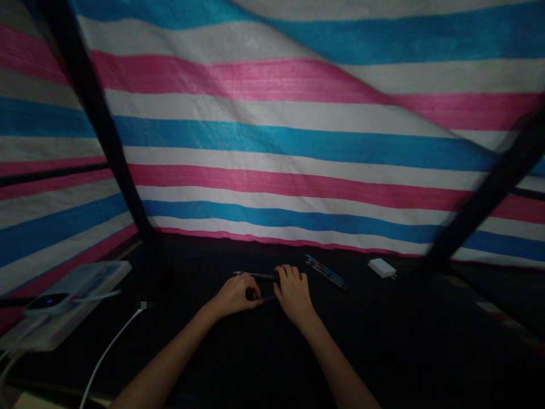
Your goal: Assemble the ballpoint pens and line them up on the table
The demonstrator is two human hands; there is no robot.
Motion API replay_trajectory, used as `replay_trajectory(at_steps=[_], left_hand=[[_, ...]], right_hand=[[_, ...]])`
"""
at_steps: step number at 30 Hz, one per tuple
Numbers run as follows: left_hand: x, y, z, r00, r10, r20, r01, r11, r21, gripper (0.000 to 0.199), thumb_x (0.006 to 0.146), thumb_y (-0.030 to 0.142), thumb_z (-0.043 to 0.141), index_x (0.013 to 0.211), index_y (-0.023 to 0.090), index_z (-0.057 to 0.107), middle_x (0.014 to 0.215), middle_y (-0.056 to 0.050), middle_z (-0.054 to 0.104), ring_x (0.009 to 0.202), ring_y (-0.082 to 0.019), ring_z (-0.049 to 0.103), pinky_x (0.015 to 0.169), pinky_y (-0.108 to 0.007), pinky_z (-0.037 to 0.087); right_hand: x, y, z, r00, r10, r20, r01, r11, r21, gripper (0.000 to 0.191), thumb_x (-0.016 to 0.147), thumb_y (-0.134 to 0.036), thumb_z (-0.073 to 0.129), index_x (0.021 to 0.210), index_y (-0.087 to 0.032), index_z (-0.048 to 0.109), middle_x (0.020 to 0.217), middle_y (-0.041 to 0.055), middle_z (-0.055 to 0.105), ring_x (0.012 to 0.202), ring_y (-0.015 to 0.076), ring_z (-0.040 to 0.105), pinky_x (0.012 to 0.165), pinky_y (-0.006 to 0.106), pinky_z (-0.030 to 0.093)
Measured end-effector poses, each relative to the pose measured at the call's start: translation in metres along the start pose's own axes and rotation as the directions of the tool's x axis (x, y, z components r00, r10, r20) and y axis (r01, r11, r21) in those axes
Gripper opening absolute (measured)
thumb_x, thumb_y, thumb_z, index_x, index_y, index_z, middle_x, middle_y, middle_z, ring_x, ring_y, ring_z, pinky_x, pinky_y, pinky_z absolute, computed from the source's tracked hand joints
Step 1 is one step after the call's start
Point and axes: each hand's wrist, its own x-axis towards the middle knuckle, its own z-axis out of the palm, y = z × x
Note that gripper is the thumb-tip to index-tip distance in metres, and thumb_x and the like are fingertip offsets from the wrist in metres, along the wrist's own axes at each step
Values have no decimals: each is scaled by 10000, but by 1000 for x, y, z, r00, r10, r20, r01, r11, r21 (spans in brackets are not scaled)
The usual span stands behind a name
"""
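My left hand point(238, 293) is curled on the black tabletop, its thumb and index finger closed at one end of a thin dark stick-like thing point(269, 299). What kind of thing this is, the dim light does not show. My right hand point(293, 291) lies palm down with its fingers stretched forward and slightly apart. Its thumb side meets the other end of the dark stick. A slim pen point(260, 276) lies crosswise beyond my left fingers and reaches toward my right fingertips. Right of that hand, several blue and dark pens point(327, 272) lie side by side at a slant.
A white charger plug point(382, 267) lies to the right. At left, a device with a small lit screen point(50, 301) rests on a pale box point(91, 304), and a white cable point(108, 343) crosses the table. Striped sheeting point(276, 142) and dark frame poles point(102, 125) enclose the table.
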Motion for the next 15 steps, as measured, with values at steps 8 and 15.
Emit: replay_trajectory(at_steps=[8, 15], left_hand=[[-3, -21, -19, 995, -31, -92, 59, 944, 324, 106, 775, 304, 593, 782, 198, 603, 795, -1, 595, 819, -179, 493, 735, -307, 322], [-2, -31, -8, 972, -43, -230, 132, 913, 387, 451, 829, 285, 519, 1248, 225, 366, 1232, -55, 441, 1125, -208, 365, 866, -327, 318]], right_hand=[[6, 27, -5, 984, 173, -34, -173, 985, 6, 199, 786, -209, 463, 975, -216, 525, 1012, 64, 533, 951, 221, 430, 743, 340, 272], [6, 47, -12, 938, 336, -92, -346, 928, -139, 179, 773, -205, 468, 930, -188, 551, 963, 86, 546, 910, 236, 447, 689, 329, 275]])
